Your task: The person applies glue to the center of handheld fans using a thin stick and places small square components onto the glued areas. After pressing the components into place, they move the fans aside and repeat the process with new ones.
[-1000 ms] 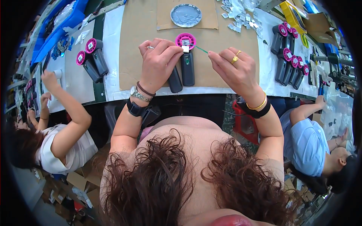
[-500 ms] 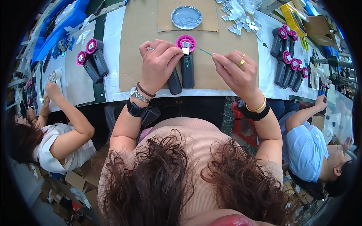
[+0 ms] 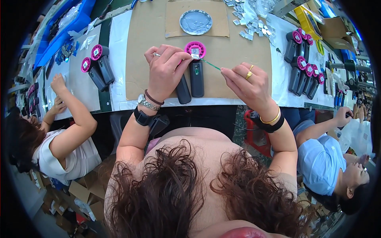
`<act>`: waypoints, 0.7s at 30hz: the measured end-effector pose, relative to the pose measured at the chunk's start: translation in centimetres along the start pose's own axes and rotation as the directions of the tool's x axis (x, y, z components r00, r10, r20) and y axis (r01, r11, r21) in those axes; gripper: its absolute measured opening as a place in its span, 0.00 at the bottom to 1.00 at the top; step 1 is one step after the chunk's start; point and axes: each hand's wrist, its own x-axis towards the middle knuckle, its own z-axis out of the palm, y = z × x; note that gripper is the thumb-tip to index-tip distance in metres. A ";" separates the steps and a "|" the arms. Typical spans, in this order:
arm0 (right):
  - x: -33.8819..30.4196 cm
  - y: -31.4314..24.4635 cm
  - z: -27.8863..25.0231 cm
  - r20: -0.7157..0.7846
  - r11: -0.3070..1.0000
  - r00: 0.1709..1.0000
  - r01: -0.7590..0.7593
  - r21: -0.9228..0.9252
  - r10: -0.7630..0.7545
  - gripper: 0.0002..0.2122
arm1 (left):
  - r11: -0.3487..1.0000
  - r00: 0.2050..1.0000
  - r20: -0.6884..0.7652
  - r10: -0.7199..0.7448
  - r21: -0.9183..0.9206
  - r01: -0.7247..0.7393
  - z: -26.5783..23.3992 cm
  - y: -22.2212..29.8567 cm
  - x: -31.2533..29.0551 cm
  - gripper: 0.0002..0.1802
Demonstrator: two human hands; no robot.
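My left hand (image 3: 168, 65) pinches a small silver square plate (image 3: 195, 56) between thumb and fingertips, just over the near rim of a pink fan-like head. My right hand (image 3: 249, 83) grips the end of a thin green stick (image 3: 212, 66), whose tip meets the plate. Below lies a dark grey handheld device (image 3: 197, 81) with that round pink head (image 3: 203, 48), a pale square at its centre. Another dark grey handle (image 3: 183, 92) shows beside it, its head hidden by my left hand. A round dish of grey paste (image 3: 196, 22) stands beyond.
Cardboard (image 3: 238, 51) covers the table before me. Silver squares (image 3: 258, 27) lie scattered at the far right. Similar pink-headed devices stand at left (image 3: 98, 65) and right (image 3: 303, 73). Co-workers sit on both sides: one in white (image 3: 75, 150), one in light blue (image 3: 321, 158).
The stick's tip has come from the middle of the pink head down onto the plate in my left hand. My right hand has dropped slightly nearer. Both co-workers' arms have shifted.
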 end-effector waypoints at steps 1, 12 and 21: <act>0.0 0.2 0.0 0.010 1.000 1.000 0.006 -0.004 -0.006 0.11 | 1.000 1.000 0.005 -0.004 0.004 0.004 0.0 -0.1 0.1 0.06; -1.2 1.1 1.6 -0.038 0.566 0.727 -0.500 0.656 0.686 0.04 | 0.998 0.996 0.076 -0.039 -0.040 0.042 0.1 0.0 0.9 0.11; -1.4 2.3 -0.3 0.129 0.056 0.484 -0.349 0.935 0.866 0.09 | 0.997 0.998 -0.012 -0.056 -0.059 0.055 -3.5 2.0 1.4 0.21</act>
